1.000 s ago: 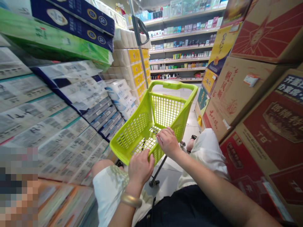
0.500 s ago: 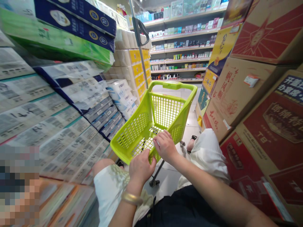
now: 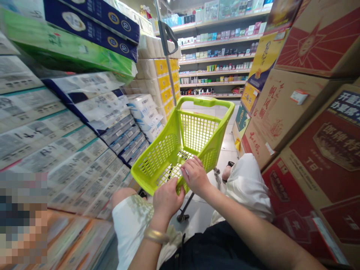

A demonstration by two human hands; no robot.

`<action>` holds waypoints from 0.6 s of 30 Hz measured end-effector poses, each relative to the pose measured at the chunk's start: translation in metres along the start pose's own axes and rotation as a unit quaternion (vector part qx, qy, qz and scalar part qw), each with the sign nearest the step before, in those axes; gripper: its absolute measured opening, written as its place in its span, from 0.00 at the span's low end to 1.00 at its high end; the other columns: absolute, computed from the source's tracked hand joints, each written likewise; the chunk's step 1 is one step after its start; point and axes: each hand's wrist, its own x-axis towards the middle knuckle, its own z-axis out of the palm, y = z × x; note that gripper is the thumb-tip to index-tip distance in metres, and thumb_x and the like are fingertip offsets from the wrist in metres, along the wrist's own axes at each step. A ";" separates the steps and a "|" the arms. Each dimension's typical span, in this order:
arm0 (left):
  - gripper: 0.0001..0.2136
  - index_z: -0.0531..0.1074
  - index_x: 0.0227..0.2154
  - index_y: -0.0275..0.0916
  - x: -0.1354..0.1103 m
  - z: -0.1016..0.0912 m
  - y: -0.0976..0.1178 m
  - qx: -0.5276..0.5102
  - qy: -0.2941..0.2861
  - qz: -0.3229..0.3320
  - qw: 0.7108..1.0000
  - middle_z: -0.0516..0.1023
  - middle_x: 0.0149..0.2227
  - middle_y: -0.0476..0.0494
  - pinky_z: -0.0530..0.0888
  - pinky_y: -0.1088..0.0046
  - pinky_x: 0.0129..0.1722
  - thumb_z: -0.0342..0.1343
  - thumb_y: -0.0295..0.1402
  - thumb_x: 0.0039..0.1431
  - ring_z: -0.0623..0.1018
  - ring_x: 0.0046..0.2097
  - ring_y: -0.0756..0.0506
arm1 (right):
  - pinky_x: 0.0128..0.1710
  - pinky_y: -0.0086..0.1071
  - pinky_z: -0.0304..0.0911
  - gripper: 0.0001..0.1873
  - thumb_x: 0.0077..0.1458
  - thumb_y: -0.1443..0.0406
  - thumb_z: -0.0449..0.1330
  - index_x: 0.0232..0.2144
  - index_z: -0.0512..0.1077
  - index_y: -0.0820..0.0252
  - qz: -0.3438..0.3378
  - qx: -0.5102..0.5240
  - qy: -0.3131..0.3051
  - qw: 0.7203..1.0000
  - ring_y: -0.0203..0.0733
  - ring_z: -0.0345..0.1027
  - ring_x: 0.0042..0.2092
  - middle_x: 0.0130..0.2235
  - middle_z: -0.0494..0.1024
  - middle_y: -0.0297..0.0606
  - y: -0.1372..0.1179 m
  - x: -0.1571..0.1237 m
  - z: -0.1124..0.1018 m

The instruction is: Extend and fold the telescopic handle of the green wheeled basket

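Note:
A lime-green plastic shopping basket (image 3: 160, 153) with lattice walls stands in front of my knees, and nothing shows inside it. It sits on a wheeled frame (image 3: 182, 217) with a dark wheel. Wrapped over the basket's near rim is my left hand (image 3: 167, 200), with a gold-coloured bangle (image 3: 156, 235) on that wrist. Just to the right, my right hand (image 3: 194, 173) lies over the same rim with its fingers bent and close together; its fingertips are partly hidden. Behind the basket's left side rises a thin pole with a black loop handle (image 3: 168, 39).
Stacked paper packs (image 3: 67, 150) line the left side, with a green pack (image 3: 70, 47) on top. Cardboard cartons (image 3: 298, 108) are piled along the right. Shelves (image 3: 216, 58) of small boxes and bottles fill the back. Pale floor tiles (image 3: 225, 142) run between the stacks.
My hands and the basket hold almost the same positions. Only a very slight shift of the camera view shows.

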 end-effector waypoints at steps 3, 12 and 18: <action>0.10 0.70 0.38 0.43 -0.001 -0.001 -0.003 0.002 -0.002 0.002 1.000 0.79 0.36 0.44 0.62 0.69 0.33 0.47 0.40 0.60 0.77 0.37 0.43 | 0.62 0.40 0.52 0.08 0.63 0.66 0.53 0.33 0.71 0.56 -0.029 0.016 -0.008 0.999 0.40 0.70 0.45 0.35 0.77 0.35 -0.009 -0.004 0.003; 0.10 0.70 0.36 0.44 -0.001 0.002 -0.003 0.000 0.012 0.004 1.000 0.79 0.34 0.45 0.62 0.70 0.32 0.46 0.40 0.60 0.77 0.36 0.44 | 0.61 0.43 0.54 0.10 0.63 0.67 0.51 0.31 0.71 0.57 0.028 -0.026 0.021 0.999 0.42 0.69 0.44 0.34 0.77 0.37 0.006 0.005 0.000; 0.10 0.70 0.38 0.43 -0.001 0.001 -0.008 -0.006 0.005 0.005 1.000 0.79 0.36 0.44 0.64 0.70 0.35 0.47 0.40 0.60 0.78 0.39 0.43 | 0.62 0.42 0.53 0.09 0.63 0.66 0.53 0.34 0.72 0.55 -0.025 0.016 -0.007 1.000 0.41 0.69 0.47 0.35 0.78 0.36 -0.019 -0.009 0.011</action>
